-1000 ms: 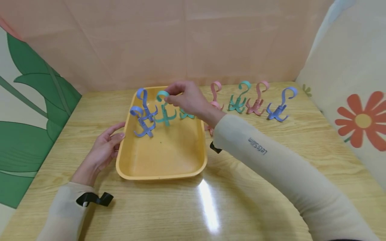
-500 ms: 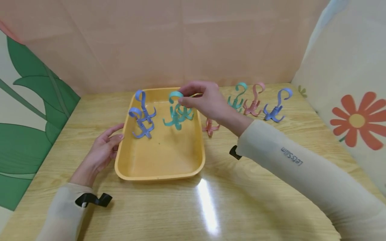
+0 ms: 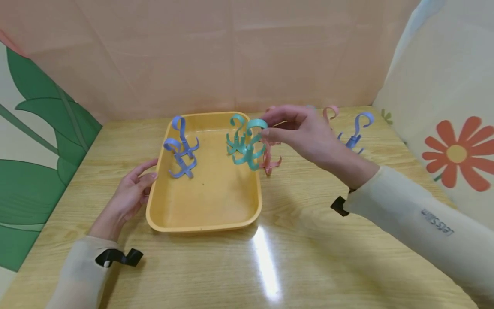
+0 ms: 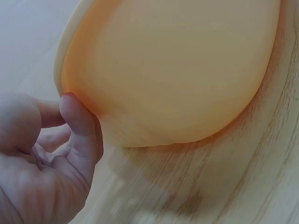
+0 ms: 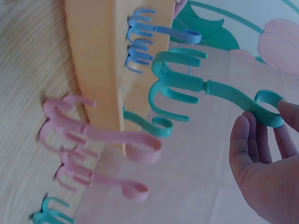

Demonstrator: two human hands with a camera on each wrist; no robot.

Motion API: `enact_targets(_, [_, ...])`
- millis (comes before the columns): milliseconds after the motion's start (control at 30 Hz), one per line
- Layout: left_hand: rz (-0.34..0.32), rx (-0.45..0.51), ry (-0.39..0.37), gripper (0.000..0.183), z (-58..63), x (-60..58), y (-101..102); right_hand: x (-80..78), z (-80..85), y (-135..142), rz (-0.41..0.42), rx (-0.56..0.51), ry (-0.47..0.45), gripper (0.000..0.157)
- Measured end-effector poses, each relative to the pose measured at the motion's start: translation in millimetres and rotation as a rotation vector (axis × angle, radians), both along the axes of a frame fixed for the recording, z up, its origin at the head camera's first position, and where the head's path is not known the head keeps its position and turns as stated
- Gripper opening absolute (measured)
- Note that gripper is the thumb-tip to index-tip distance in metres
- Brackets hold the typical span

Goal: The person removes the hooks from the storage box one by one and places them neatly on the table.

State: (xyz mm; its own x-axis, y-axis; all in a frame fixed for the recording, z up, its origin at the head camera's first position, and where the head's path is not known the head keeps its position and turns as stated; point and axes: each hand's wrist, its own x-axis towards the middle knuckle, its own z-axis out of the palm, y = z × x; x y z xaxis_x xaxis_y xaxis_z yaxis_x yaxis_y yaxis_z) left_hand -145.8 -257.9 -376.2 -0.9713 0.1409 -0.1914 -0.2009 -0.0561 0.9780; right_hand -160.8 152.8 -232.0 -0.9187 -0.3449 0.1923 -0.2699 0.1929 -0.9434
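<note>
The teal hanger hooks [image 5: 183, 83], periwinkle-blue hooks [image 3: 184, 163] and pastel-pink hooks [image 5: 110, 135] were each one solid colour. The tray [image 3: 204, 228] was plain yellow-orange, the tabletop [image 3: 185, 274] tan with brown wood grain, the backdrop [image 3: 173, 56] pale peach. The flower [image 3: 457, 155] was orange-red with a yellow centre. Dark lettering [image 3: 436, 222] marked the cream right sleeve [image 3: 405, 219].

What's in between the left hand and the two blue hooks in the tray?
The side wall of the yellow tray lies between the left hand and the two blue hooks; the head view shows it.
</note>
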Motion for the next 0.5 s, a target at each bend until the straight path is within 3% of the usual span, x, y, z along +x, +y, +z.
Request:
enact_targets(200, [-0.005, 0.011, 0.009, 0.058, -0.8, 0.0, 0, 3.4, -1.1, 28, 0.011, 0.003, 0.044, 0.023])
enact_targets(367, [-0.004, 0.02, 0.011, 0.057, -1.3, -0.7, -2, 5.6, -9.1, 44, -0.06, 0.022, 0.045, 0.024])
enact_targets(500, [-0.008, 0.032, 0.014, 0.055, -2.2, -0.8, -1, 4.2, -20.4, 56, -0.056, -0.058, 0.022, 0.023])
